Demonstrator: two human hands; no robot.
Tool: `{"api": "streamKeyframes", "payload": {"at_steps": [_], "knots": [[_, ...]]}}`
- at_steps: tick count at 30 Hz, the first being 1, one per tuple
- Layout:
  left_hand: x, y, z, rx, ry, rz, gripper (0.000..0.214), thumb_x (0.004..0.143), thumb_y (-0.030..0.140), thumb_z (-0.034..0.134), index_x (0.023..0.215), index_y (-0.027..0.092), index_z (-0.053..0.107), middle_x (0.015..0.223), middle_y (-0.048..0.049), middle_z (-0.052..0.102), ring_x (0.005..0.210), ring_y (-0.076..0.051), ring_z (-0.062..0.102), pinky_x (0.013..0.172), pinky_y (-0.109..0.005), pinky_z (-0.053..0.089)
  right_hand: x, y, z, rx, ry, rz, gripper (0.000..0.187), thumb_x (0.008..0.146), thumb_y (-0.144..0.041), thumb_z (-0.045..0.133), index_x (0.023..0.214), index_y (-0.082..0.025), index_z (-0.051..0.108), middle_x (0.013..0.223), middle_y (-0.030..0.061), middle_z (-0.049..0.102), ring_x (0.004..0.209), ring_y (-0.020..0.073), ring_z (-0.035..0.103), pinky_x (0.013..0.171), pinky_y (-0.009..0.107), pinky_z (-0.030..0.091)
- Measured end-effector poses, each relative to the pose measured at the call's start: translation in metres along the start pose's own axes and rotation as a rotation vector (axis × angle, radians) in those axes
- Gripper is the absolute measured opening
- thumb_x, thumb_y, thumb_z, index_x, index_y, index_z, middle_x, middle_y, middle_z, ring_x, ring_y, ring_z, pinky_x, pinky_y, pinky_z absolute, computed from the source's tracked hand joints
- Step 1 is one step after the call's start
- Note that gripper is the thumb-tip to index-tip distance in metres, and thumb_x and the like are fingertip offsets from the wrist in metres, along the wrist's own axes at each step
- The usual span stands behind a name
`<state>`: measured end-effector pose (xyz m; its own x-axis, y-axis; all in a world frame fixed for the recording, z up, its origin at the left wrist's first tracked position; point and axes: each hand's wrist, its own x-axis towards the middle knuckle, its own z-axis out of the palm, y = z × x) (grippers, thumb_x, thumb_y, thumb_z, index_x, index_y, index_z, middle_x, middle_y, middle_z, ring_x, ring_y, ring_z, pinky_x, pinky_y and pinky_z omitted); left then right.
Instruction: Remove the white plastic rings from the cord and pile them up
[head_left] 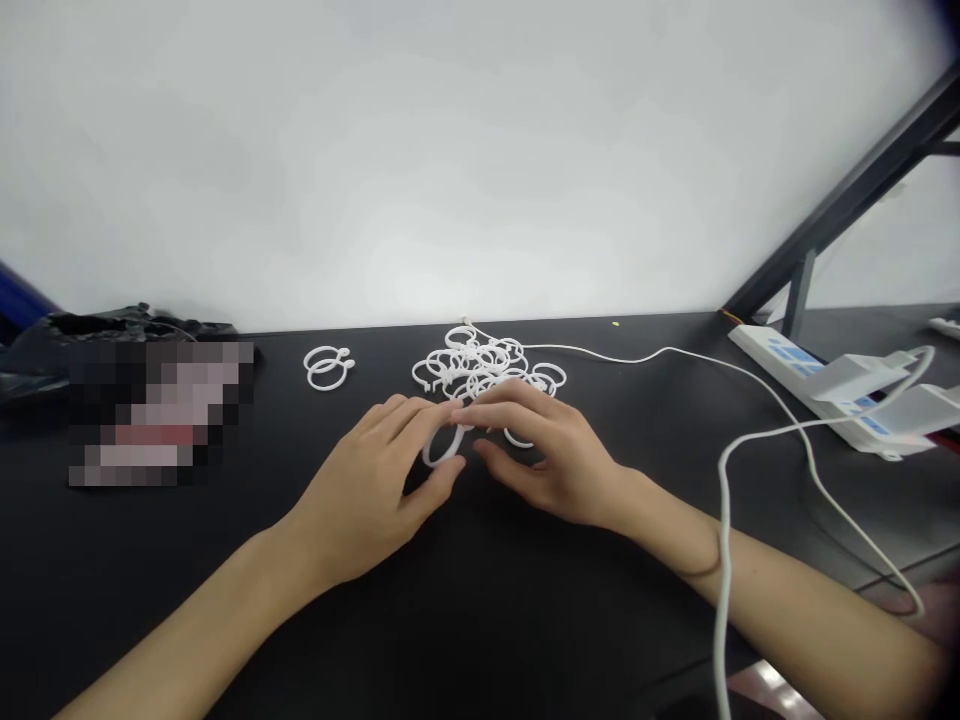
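Note:
My left hand [375, 480] and my right hand [551, 455] meet over a black table [480, 620]. Both pinch one white plastic ring [441, 450] between thumb and fingers, fingertips touching at its top. Just behind them lies a heap of several white rings [484, 368]. A separate pair of joined white rings [328, 366] sits apart to the left of the heap.
A white cable [724, 470] runs from the heap across the table and over my right forearm. A white power strip with adapters [847, 390] sits at the right. A blurred patch [157, 410] and dark objects lie at the left. A white wall stands behind.

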<state>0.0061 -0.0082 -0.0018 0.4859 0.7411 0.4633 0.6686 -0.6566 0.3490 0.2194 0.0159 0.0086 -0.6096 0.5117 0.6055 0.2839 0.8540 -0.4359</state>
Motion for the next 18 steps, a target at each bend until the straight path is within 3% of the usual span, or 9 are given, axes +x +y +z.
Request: {"api": "streamKeyframes", "payload": {"at_steps": [5, 7, 11, 13, 18], "knots": [[0.002, 0.007, -0.008, -0.254, -0.116, -0.152, 0.037, 0.101, 0.034, 0.031, 0.080, 0.023, 0.059, 0.073, -0.0002, 0.059, 0.071, -0.017, 0.056, 0.066, -0.030, 0.048, -0.001, 0.000, 0.001, 0.045, -0.042, -0.042, 0.028, 0.095, -0.009, 0.050, 0.118, -0.021, 0.060, 0.108, 0.0079, 0.065, 0.099, 0.0146, 0.063, 0.085, 0.028, 0.056], [0.002, 0.009, -0.009, -0.321, -0.132, -0.236, 0.042, 0.101, 0.038, 0.029, 0.074, 0.024, 0.058, 0.068, 0.0008, 0.057, 0.066, -0.016, 0.055, 0.060, -0.029, 0.046, -0.002, -0.002, 0.002, 0.052, -0.030, -0.051, 0.025, 0.094, -0.011, 0.053, 0.117, -0.019, 0.059, 0.107, 0.0085, 0.066, 0.099, 0.0142, 0.064, 0.085, 0.027, 0.056], [0.002, 0.007, -0.007, -0.381, -0.146, -0.322, 0.041, 0.100, 0.043, 0.030, 0.092, 0.025, 0.066, 0.069, 0.0015, 0.062, 0.063, -0.016, 0.058, 0.058, -0.028, 0.047, -0.002, -0.008, 0.002, 0.005, 0.003, -0.108, 0.020, 0.094, -0.012, 0.055, 0.112, -0.018, 0.059, 0.104, 0.0081, 0.069, 0.093, 0.0131, 0.067, 0.081, 0.024, 0.057], [0.000, 0.003, -0.003, -0.345, -0.168, -0.304, 0.038, 0.100, 0.042, 0.033, 0.105, 0.026, 0.066, 0.082, -0.0006, 0.068, 0.073, -0.018, 0.063, 0.066, -0.030, 0.051, -0.001, -0.010, 0.002, -0.034, 0.009, -0.137, 0.016, 0.093, -0.013, 0.056, 0.108, -0.018, 0.060, 0.099, 0.0072, 0.070, 0.087, 0.0127, 0.068, 0.078, 0.024, 0.057], [-0.005, 0.000, 0.003, -0.132, -0.072, -0.249, 0.042, 0.097, 0.041, 0.042, 0.135, 0.026, 0.048, 0.118, -0.0050, 0.064, 0.104, -0.024, 0.062, 0.089, -0.039, 0.051, -0.004, -0.007, 0.004, -0.054, 0.058, -0.005, 0.009, 0.092, -0.017, 0.058, 0.100, -0.019, 0.060, 0.089, 0.0036, 0.069, 0.076, 0.0114, 0.066, 0.069, 0.023, 0.056]]}}
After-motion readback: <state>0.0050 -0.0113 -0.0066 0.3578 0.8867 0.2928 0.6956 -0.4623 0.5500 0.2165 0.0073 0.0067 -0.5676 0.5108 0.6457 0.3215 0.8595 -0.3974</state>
